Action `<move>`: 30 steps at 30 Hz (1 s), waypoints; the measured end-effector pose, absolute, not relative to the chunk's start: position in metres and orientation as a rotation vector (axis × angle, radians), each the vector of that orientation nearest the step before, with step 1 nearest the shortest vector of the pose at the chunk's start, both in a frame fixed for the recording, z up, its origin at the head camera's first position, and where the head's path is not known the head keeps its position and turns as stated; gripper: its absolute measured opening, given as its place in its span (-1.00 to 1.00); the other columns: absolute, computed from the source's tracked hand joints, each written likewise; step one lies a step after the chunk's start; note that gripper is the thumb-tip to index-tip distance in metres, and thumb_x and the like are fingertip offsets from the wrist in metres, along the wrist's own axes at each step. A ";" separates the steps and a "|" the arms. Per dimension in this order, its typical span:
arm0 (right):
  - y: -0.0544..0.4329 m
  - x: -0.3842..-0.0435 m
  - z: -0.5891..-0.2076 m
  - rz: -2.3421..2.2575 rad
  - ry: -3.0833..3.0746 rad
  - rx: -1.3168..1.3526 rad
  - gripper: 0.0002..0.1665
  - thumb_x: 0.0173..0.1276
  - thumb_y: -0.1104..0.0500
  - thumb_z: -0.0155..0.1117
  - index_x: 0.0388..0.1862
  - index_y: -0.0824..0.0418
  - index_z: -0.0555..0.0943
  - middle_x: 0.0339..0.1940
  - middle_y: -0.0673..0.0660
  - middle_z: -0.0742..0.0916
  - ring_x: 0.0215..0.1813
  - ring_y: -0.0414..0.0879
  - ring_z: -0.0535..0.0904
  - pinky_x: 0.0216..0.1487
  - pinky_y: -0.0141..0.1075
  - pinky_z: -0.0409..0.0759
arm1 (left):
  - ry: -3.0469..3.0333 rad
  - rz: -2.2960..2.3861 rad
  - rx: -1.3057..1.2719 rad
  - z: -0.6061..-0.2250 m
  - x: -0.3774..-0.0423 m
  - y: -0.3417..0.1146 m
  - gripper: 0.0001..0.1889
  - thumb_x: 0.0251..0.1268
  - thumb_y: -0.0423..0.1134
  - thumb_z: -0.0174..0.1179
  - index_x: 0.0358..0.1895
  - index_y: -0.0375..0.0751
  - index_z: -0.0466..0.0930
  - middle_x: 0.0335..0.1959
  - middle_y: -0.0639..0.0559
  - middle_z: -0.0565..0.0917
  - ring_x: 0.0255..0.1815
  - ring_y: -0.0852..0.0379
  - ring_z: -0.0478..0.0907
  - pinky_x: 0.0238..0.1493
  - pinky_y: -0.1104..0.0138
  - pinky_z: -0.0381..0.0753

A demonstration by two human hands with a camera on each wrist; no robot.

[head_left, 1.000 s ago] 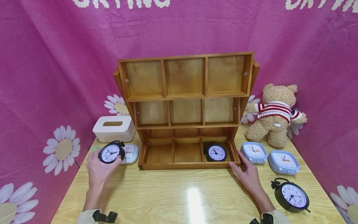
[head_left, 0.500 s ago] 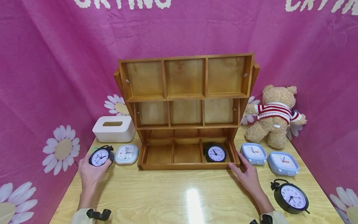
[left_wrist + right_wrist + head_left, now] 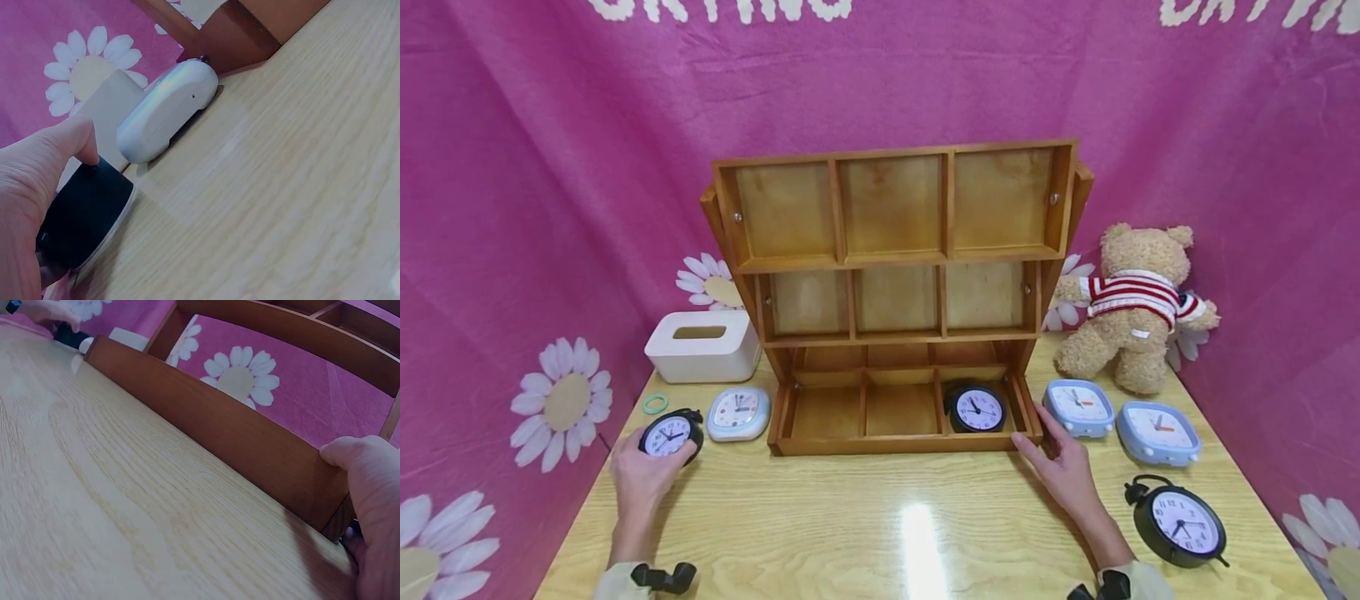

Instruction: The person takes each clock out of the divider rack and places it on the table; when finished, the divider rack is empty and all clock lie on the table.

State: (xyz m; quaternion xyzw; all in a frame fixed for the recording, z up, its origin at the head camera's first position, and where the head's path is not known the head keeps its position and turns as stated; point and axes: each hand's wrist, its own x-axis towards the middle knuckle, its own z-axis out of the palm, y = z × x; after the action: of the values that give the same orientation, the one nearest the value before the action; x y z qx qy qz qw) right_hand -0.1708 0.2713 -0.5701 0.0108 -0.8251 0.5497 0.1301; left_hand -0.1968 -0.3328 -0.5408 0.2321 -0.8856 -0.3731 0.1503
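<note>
My left hand (image 3: pixel 642 477) grips a round black alarm clock (image 3: pixel 667 437) by its sides, low over the table's left part. In the left wrist view the thumb presses the black casing (image 3: pixel 92 215). My right hand (image 3: pixel 1067 475) holds the front right corner of a brown wooden shelf (image 3: pixel 891 447), thumb on the front rail, fingers along the side; the right wrist view shows this rail (image 3: pixel 219 428) close up. Another black clock (image 3: pixel 979 410) sits in the bottom tier's right compartment. Beside the left clock lies a pale blue and white clock (image 3: pixel 739 413).
At the back left stands a white tissue box (image 3: pixel 703 354), a green ring (image 3: pixel 655 404) before it. Right of the shelf are two light-blue clocks, one nearer the shelf (image 3: pixel 1079 408) and one farther right (image 3: pixel 1159 435), a black alarm clock (image 3: pixel 1182 525) and a teddy bear (image 3: pixel 1138 333).
My left hand has moved left and down with the black clock, uncovering the pale blue and white clock and the green ring. My right hand has stayed at the shelf corner.
</note>
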 end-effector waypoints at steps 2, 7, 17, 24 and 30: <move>0.271 -0.171 -0.570 1.600 -2.395 0.030 -0.17 0.48 0.19 0.41 0.62 0.33 0.30 0.54 0.44 0.43 0.47 0.27 0.39 0.19 -0.73 0.32 | -2.572 -1.067 0.676 -0.540 -0.197 -0.335 -0.07 0.03 -0.10 0.53 0.42 -0.56 0.34 0.30 -0.51 0.39 0.30 -0.40 0.32 0.29 -0.24 0.41; 0.271 -0.172 -0.572 1.599 -2.408 0.020 -0.17 0.49 0.16 0.40 0.61 0.34 0.29 0.54 0.44 0.42 0.47 0.28 0.38 0.18 -0.73 0.32 | -2.634 -1.081 0.698 -0.533 -0.196 -0.337 -0.04 0.10 -0.07 0.49 0.49 -0.54 0.26 0.36 -0.57 0.36 0.34 -0.44 0.30 0.35 -0.28 0.37; 0.272 -0.172 -0.573 1.613 -2.413 0.017 -0.16 0.51 0.13 0.38 0.62 0.34 0.28 0.56 0.43 0.40 0.50 0.28 0.36 0.19 -0.73 0.32 | -2.522 -1.023 0.613 -0.526 -0.188 -0.323 0.05 0.12 -0.03 0.50 0.55 -0.56 0.16 0.51 -0.55 0.27 0.51 -0.49 0.22 0.50 -0.28 0.24; 0.273 -0.174 -0.575 1.609 -2.400 0.026 -0.17 0.50 0.14 0.39 0.62 0.35 0.28 0.56 0.42 0.40 0.49 0.28 0.36 0.19 -0.73 0.33 | -2.310 -1.093 0.453 -0.510 -0.189 -0.293 -0.04 0.17 -0.11 0.48 0.59 -0.40 0.22 0.57 -0.42 0.28 0.59 -0.36 0.18 0.60 -0.16 0.15; 0.273 -0.173 -0.578 1.613 -2.398 0.038 -0.16 0.51 0.14 0.38 0.62 0.36 0.27 0.57 0.43 0.38 0.47 0.29 0.38 0.18 -0.72 0.35 | -2.265 -1.141 0.312 -0.502 -0.192 -0.260 -0.12 0.15 -0.16 0.50 0.52 -0.41 0.35 0.48 -0.44 0.41 0.51 -0.41 0.31 0.53 -0.21 0.23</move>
State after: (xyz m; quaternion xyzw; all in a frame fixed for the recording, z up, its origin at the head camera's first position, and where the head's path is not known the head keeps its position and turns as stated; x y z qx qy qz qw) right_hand -0.1733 0.2734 -0.5777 0.0131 -0.8233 0.5535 0.1253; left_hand -0.1923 -0.2599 -0.5022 0.1171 -0.8486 -0.4275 0.2889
